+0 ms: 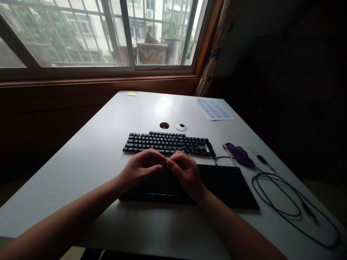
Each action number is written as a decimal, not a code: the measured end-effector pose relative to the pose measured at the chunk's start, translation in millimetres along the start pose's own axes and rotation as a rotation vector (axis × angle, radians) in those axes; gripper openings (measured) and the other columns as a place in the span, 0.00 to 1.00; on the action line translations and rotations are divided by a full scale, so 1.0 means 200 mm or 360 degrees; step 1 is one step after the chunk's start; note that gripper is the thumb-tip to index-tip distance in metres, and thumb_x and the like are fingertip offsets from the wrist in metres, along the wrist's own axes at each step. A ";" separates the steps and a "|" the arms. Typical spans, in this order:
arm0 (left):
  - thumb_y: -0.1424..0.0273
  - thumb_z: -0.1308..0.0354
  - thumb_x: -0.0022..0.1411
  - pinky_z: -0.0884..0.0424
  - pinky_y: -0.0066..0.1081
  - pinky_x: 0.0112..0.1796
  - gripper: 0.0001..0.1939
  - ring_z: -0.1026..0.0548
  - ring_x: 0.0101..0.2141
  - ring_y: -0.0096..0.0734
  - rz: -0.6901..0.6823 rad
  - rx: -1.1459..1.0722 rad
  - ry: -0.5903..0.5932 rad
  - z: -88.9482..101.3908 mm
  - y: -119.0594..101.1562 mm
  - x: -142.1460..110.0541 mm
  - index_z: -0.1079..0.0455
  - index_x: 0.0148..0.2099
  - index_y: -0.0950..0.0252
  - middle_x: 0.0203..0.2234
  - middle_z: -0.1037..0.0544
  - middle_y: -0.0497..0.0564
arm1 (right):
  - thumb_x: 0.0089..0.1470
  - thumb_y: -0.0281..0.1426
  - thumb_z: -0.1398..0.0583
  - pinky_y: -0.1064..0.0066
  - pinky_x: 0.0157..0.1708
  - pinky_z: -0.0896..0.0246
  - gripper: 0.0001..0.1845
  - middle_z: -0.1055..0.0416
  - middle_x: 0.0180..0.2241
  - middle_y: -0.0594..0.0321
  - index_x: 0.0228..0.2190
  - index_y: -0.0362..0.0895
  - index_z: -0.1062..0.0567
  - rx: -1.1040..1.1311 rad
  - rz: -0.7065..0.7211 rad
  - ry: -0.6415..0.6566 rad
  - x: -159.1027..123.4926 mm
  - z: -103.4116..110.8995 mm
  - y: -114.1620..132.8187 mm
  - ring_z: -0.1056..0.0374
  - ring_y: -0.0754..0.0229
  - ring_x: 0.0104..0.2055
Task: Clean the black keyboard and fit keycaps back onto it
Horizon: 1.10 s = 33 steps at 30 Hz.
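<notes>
Left hand and right hand meet just below the middle of the frame, each with thumb and fingers drawn narrow, pinching one small dark piece between their tips. The piece sits at the centre, raised above a black keyboard base; its exact shape is too small and dim to make out. The keyboard base lies flat under the hands, stretching toward the lower right, its left half partly covered by them.

Just beyond the fingertips, black keycaps lie in neat keyboard-like rows across a white table. Farther up are a round hole in the tabletop and, beside it, a white ring.

Right of centre, a purple cloth lies next to a thin pale stick; near it is a slim tool with a dark handle and wire end. Black cable spreads in loose loops at lower right. Printed paper rests at the table's upper right, a yellow note at its far left corner. Across the upper left, a barred window lets in daylight beside a patterned curtain.
</notes>
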<state>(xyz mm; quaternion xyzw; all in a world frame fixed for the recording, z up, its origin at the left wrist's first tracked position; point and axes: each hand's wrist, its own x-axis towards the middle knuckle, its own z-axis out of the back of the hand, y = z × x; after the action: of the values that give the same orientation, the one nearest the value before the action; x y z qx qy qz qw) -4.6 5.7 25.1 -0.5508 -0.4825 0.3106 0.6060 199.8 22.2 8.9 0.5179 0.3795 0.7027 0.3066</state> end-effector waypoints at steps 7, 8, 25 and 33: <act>0.73 0.30 0.60 0.22 0.26 0.42 0.11 0.19 0.38 0.27 0.0166 -0.0246 -0.0060 -0.02 0.02 -0.01 0.24 0.45 0.65 0.38 0.18 0.50 | 0.61 0.34 0.36 0.66 0.32 0.38 0.08 0.29 0.27 0.66 0.29 0.47 0.24 -0.0103 0.0108 -0.0037 0.01 0.03 0.05 0.33 0.61 0.30; 0.72 0.30 0.60 0.23 0.26 0.42 0.11 0.19 0.37 0.27 0.0187 -0.0284 -0.0066 -0.03 0.02 -0.02 0.24 0.45 0.66 0.37 0.18 0.50 | 0.61 0.34 0.36 0.66 0.33 0.38 0.08 0.29 0.27 0.66 0.30 0.47 0.23 -0.0120 0.0109 -0.0067 0.02 0.05 0.06 0.33 0.61 0.30; 0.73 0.31 0.62 0.24 0.26 0.41 0.10 0.21 0.36 0.26 0.0153 -0.0439 0.0014 -0.04 0.04 -0.02 0.27 0.44 0.65 0.37 0.21 0.50 | 0.52 0.30 0.38 0.57 0.40 0.44 0.05 0.32 0.32 0.54 0.32 0.45 0.22 -0.1992 -0.0564 -0.0798 0.03 1.26 -0.35 0.42 0.54 0.30; 0.74 0.31 0.61 0.23 0.27 0.42 0.10 0.20 0.39 0.28 0.0195 -0.0576 0.0043 -0.05 0.05 -0.02 0.26 0.44 0.65 0.40 0.20 0.51 | 0.46 0.38 0.33 0.62 0.25 0.53 0.10 0.41 0.20 0.64 0.20 0.47 0.24 -0.1942 -0.1040 -0.0646 0.00 1.31 -0.41 0.55 0.63 0.20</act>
<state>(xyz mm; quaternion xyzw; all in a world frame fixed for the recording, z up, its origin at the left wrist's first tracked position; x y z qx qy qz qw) 3.7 -0.4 15.9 -0.6833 -0.4879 0.2477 0.4835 454.1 121.0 -14.4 0.2347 -0.0096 0.5516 0.8004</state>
